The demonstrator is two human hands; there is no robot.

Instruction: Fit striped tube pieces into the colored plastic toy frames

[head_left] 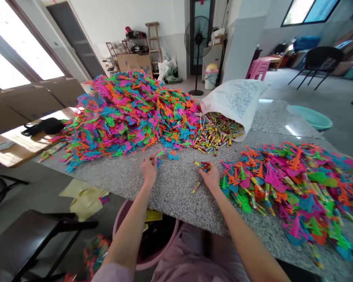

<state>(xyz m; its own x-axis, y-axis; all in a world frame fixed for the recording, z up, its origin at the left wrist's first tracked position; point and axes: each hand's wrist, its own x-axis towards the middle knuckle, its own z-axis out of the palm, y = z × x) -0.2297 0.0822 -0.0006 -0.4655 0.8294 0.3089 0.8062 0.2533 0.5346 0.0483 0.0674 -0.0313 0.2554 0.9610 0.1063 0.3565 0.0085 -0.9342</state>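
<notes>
My left hand (149, 170) is closed on a small green-and-pink plastic piece (159, 154) at the front of a big heap of colourful plastic pieces (129, 113). A few blue and orange pieces (173, 155) lie just right of it. My right hand (211, 177) is curled around several small yellow-and-red printed tubes (205, 166). One loose tube (196, 187) rests on the speckled stone table (176, 188) beside that hand. Behind it, more such tubes (214, 137) spill from the mouth of a white woven sack (235, 100).
To the right spreads a pile of plastic pieces with tubes (285, 176). A pink tub (117, 223) stands below the table's front edge, near a dark stool (26, 239). A standing fan (197, 39) and a teal basin (312, 116) are farther back.
</notes>
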